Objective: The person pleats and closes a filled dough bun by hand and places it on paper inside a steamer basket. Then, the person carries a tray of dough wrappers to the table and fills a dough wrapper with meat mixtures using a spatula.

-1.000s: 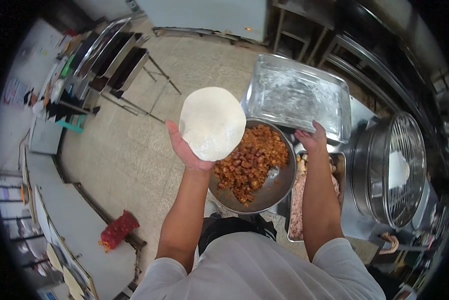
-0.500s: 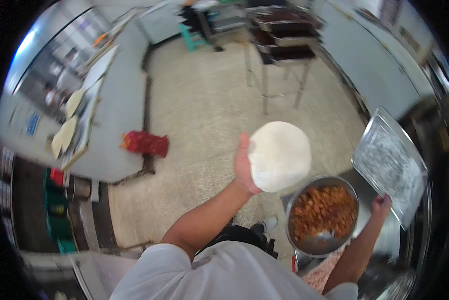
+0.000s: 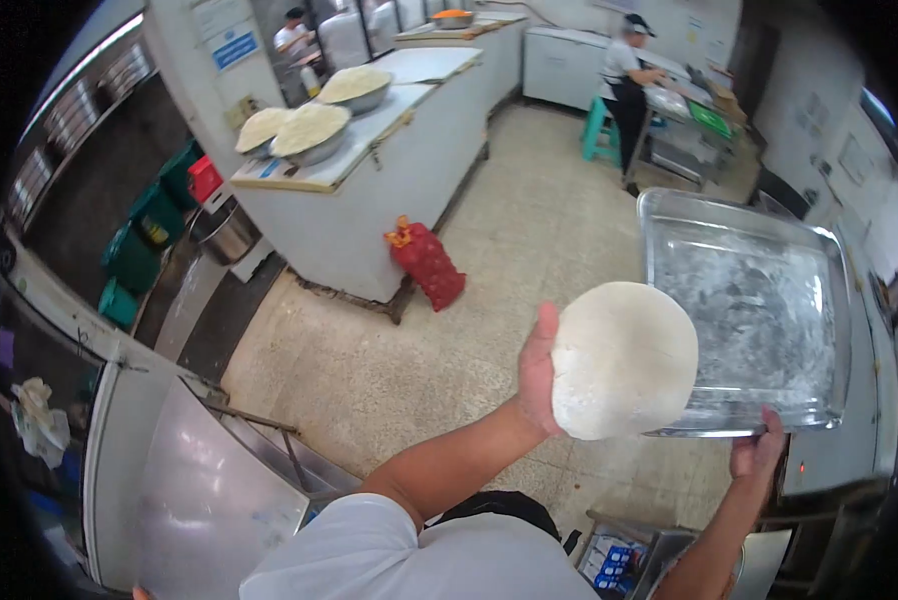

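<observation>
A round, flat disc of pale dough rests on my left hand, thumb up along its left edge and most fingers hidden beneath. My right hand grips the near rim of a rectangular metal tray, which is tilted toward me and dusted with white flour-like powder. In this view the dough overlaps the tray's left side. Both are held up over the tiled floor.
A counter at the left carries several heaped bowls. Against its foot stands a red mesh sack. Farther back, a person works at a table beside a green stool. A steel surface lies lower left.
My view has swung to the right side of the counter, and the bowl of chopped orange-brown food has left it. The tray has come up beside the dough; both hands keep their hold.
</observation>
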Tool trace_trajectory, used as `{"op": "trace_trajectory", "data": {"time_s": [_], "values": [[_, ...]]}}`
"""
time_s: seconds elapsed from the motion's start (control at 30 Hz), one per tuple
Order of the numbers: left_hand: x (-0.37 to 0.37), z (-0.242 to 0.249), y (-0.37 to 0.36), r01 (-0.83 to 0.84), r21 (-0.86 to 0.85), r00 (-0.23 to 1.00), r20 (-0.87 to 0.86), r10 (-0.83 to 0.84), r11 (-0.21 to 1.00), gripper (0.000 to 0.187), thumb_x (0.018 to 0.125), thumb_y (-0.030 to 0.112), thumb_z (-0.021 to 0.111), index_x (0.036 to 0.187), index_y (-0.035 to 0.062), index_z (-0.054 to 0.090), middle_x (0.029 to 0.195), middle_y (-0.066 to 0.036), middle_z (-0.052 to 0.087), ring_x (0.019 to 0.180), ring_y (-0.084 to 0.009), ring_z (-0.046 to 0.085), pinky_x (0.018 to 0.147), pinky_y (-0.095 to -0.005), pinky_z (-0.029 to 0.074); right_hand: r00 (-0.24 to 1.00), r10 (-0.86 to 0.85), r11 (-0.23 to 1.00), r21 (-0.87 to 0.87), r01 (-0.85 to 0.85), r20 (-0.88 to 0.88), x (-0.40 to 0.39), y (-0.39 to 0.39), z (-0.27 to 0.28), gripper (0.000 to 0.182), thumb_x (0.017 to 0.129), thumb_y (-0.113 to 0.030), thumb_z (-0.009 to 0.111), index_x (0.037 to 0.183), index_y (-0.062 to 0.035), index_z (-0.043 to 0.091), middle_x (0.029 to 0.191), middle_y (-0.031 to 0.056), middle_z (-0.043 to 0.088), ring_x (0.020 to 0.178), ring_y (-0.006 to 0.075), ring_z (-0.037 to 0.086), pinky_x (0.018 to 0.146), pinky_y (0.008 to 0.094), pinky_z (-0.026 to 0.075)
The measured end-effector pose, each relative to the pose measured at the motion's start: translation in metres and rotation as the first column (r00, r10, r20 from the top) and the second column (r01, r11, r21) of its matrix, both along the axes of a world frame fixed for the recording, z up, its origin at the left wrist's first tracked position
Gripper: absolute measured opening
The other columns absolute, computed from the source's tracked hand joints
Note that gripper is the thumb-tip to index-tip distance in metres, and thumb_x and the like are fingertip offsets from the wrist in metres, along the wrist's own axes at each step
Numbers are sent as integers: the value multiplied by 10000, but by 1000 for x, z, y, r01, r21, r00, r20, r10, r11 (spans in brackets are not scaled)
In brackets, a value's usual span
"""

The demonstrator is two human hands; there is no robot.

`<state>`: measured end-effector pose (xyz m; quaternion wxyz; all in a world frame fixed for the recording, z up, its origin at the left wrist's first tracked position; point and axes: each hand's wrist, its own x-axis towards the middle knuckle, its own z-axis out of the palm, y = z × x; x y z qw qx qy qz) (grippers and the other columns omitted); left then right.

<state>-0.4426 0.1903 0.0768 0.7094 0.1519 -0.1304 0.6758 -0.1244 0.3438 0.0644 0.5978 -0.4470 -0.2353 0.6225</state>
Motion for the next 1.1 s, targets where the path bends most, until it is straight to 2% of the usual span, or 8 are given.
{"op": "trace_trajectory", "data": {"time_s": [0.23, 0.47, 0.73, 0.77, 0.97, 1.0, 1.07, 1.1], "values": [[-205, 5, -135, -546, -130, 833, -186, 521, 828, 1000, 816, 797, 465, 1519, 105, 298, 1546, -195, 325, 1362, -445, 391, 1087, -642, 329, 832, 537, 843, 44, -536, -138, -312, -57, -24, 157, 880, -99, 601, 1007, -6, 590, 991, 104, 647, 924, 238, 652, 806, 398, 544], [-316, -3, -284, -899, -132, 431, -102, 897, 417, 888, 882, 709, 469, 1486, 68, 354, 1495, -211, 401, 1329, -432, 441, 1071, -610, 379, 360, 921, 371, 59, -927, -146, -569, -153, -17, 342, 855, -83, 616, 1181, 4, 560, 1091, 112, 625, 1014, 253, 621, 892, 401, 501], [-414, -22, -358, -991, -128, -9, -147, 989, -28, 843, 915, 681, 427, 1495, 75, 341, 1508, -201, 386, 1345, -449, 413, 1071, -629, 367, -33, 989, -20, 91, -996, -141, -779, -259, -35, 469, 833, -77, 633, 1272, 25, 502, 1132, 122, 611, 1050, 265, 604, 919, 413, 482], [-438, -23, -371, -988, -135, -59, -148, 987, -80, 837, 918, 669, 437, 1489, 64, 344, 1500, -205, 395, 1341, -443, 419, 1066, -619, 385, -87, 980, -91, -13, -996, -177, -817, -273, -34, 357, 828, -35, 638, 1173, -13, 548, 1009, 90, 619, 901, 231, 632, 795, 379, 515], [-516, -13, -373, -855, -260, -390, -251, 886, -450, 815, 933, 659, 416, 1475, 53, 363, 1482, -200, 420, 1321, -420, 452, 1060, -585, 408, -337, 925, -355, -78, -932, -178, -956, -304, -41, 257, 848, -83, 630, 1073, 19, 561, 942, 86, 615, 823, 203, 625, 646, 355, 517], [-526, -19, -374, -832, -279, -420, -247, 873, -480, 815, 933, 659, 416, 1475, 53, 363, 1482, -200, 420, 1321, -420, 452, 1060, -585, 408, -373, 905, -398, -94, -913, -203, -974, -306, -42, 253, 848, -90, 630, 1065, 21, 562, 939, 85, 614, 816, 198, 624, 634, 345, 515], [-549, -34, -382, -929, -157, -326, -84, 942, -335, 805, 946, 657, 379, 1498, 72, 334, 1512, -198, 382, 1341, -428, 426, 1077, -614, 369, -417, 887, -445, -127, -887, -197, -1002, -312, -45, 251, 847, -87, 629, 1066, 16, 564, 945, 86, 615, 819, 202, 625, 637, 345, 516], [-565, -39, -387, -902, -174, -385, -86, 919, -395, 808, 947, 657, 378, 1499, 70, 329, 1512, -198, 380, 1343, -427, 424, 1075, -613, 373, -425, 883, -455, -144, -879, -199, -1022, -324, -47, 248, 845, -84, 627, 1067, 11, 567, 951, 86, 616, 821, 206, 626, 639, 345, 516]]}}
